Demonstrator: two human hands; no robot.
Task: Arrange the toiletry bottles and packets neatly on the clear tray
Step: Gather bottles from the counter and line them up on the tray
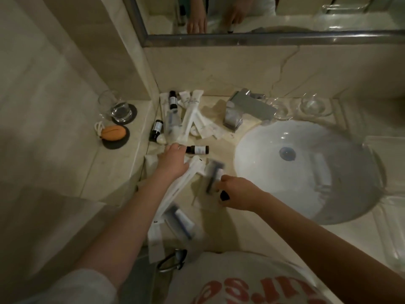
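Small dark bottles with white labels lie on the counter: one (197,149) just past my left hand, one (156,129) by the wall, one (172,99) at the back corner. Long white packets (190,115) are heaped between them. My left hand (173,160) lies on a long white packet (192,170), its fingertips hidden. My right hand (237,193) grips a dark bottle (224,195) and touches a blurred packet (213,178). More packets (179,222) lie near the counter's front. A clear tray (385,145) shows at the right of the basin, blurred.
A white round basin (285,172) and a chrome tap (247,108) fill the middle right. Glass dishes (311,104) stand behind the basin. On the left ledge are a glass tumbler (116,108) and an orange soap (114,132) on dark coasters. A mirror (263,16) hangs above.
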